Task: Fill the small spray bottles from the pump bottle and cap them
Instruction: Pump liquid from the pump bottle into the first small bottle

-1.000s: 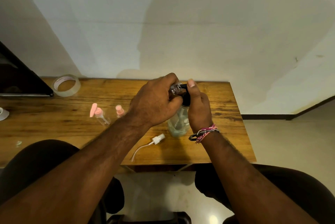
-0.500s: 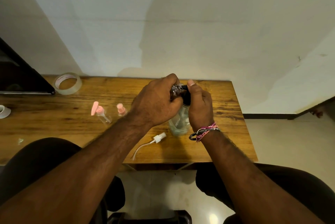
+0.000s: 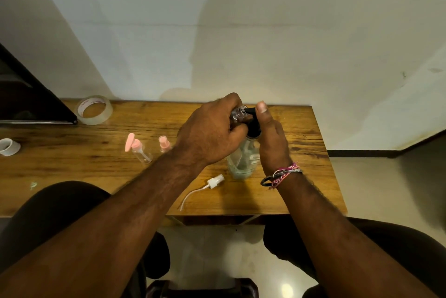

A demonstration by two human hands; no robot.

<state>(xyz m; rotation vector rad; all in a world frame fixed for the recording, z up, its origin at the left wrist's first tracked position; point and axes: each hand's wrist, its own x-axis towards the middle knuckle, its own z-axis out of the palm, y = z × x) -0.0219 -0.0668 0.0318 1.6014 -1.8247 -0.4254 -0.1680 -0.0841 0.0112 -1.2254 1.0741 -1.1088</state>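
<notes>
wooden table point(image 3: 72, 165); no legible labels.

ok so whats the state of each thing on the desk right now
small spray bottle: uncapped, tilted, gripped by left hand at the pump spout
pump bottle: upright, right hand on its black pump
white spray cap: off, lying loose
pink pump bottle: capped, untouched
pink spray bottle: capped, untouched
tape roll: lying flat
</notes>
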